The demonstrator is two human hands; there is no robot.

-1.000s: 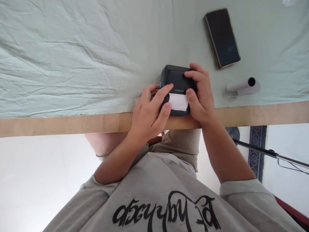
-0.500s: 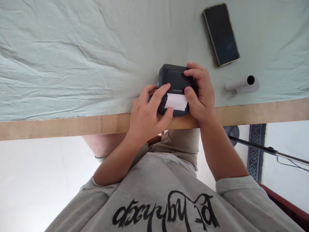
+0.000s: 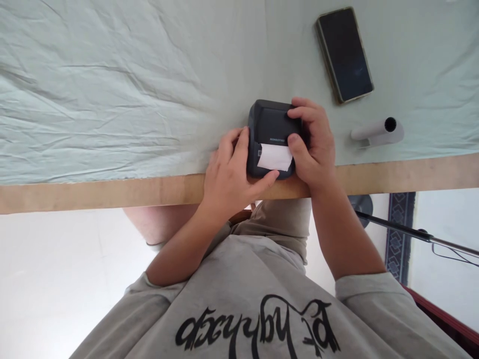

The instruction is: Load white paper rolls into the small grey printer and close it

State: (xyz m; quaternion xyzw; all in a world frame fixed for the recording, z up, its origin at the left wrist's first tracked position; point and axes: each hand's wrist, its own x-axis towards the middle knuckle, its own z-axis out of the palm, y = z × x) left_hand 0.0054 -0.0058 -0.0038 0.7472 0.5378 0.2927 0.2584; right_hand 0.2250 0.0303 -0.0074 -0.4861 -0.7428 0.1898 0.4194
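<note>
A dark, boxy label printer (image 3: pixel 276 124) lies at the front edge of the cloth-covered table, with small lettering on its top. Across its near part lies a white piece of label paper (image 3: pixel 275 157). My left hand (image 3: pixel 230 172) holds the printer's left side, the thumb stretched along the near edge just below the paper. On the other side my right hand (image 3: pixel 316 144) grips the printer, thumb on top by the paper's right end and fingers over the far right corner. The printer's underside is hidden.
A dark-screened phone (image 3: pixel 345 55) lies at the far right. Nearer stands a white object with a round dark opening (image 3: pixel 377 132). Wrinkled pale green cloth (image 3: pixel 130 89) covers the table up to its wooden edge (image 3: pixel 112 194). A black stand pole (image 3: pixel 396 227) crosses below the table, right.
My left index finger has moved off the printer's top to its left side. The left thumb has shifted right, off the paper to the near edge. My right hand keeps its grip.
</note>
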